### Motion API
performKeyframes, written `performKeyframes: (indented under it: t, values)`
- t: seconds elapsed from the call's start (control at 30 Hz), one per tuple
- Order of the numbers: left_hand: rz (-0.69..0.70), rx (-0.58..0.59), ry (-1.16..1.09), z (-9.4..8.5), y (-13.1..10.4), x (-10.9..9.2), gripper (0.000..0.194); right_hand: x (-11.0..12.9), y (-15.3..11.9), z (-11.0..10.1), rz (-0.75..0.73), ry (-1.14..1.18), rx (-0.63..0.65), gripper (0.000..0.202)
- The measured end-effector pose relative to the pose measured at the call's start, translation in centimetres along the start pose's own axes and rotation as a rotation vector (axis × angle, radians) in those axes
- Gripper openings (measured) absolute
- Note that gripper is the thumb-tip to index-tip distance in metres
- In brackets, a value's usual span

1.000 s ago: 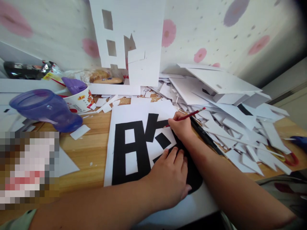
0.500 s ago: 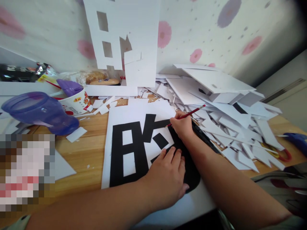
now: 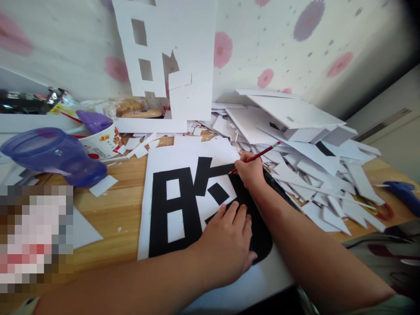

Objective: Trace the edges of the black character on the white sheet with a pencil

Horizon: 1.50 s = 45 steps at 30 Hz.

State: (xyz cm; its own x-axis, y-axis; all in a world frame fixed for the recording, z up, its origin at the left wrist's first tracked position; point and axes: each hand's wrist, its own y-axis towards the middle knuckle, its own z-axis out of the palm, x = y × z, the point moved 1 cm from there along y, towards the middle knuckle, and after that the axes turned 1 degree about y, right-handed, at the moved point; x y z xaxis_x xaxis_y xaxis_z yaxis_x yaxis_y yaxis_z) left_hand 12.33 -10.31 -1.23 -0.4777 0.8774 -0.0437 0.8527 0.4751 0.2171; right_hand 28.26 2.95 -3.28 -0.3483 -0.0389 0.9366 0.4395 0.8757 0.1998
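Note:
A black cut-out shaped like a written character [image 3: 158,214] lies flat on a white sheet [image 3: 157,153]. My left hand [image 3: 228,245] rests on its lower right part, palm down with the fingers stretched out. In my right hand [image 3: 251,173] is a red pencil [image 3: 266,150], slanted up to the right. The pencil's tip touches or nearly touches the inner edge of the cut-out, near the upper right corner of an opening. Inside that opening is a small black slanted piece [image 3: 218,193].
White board offcuts [image 3: 308,170] pile up on the right. A large white cut board [image 3: 190,96] stands against the wall. To the left are a translucent purple container [image 3: 65,157] and a paper cup [image 3: 105,140]. A blue-handled tool [image 3: 400,194] lies far right on the wooden table [image 3: 121,210].
The pencil tip has shifted slightly right along the cut-out's inner edge. My left hand stays in place on the cut-out. The whole view has moved a little.

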Motion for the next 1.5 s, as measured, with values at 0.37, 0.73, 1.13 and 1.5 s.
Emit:
performKeyframes:
  t: [0.37,0.73,1.13,1.5]
  values:
    - [-0.002,0.031,-0.022,0.0,0.2,-0.2,0.065,3.8,-3.1,0.8,0.034,0.262,0.218,0.027]
    - [-0.013,0.048,-0.059,-0.3,0.7,-0.3,0.065,3.7,-5.0,1.7,-0.073,0.128,0.521,0.028]
    - [-0.006,0.046,-0.038,-0.6,0.6,-0.2,0.061,4.2,-4.6,1.8,-0.079,0.008,0.431,0.028]
    - [-0.003,0.048,-0.044,-0.6,0.7,-0.2,0.061,3.4,-4.6,2.0,-0.120,-0.006,0.453,0.029]
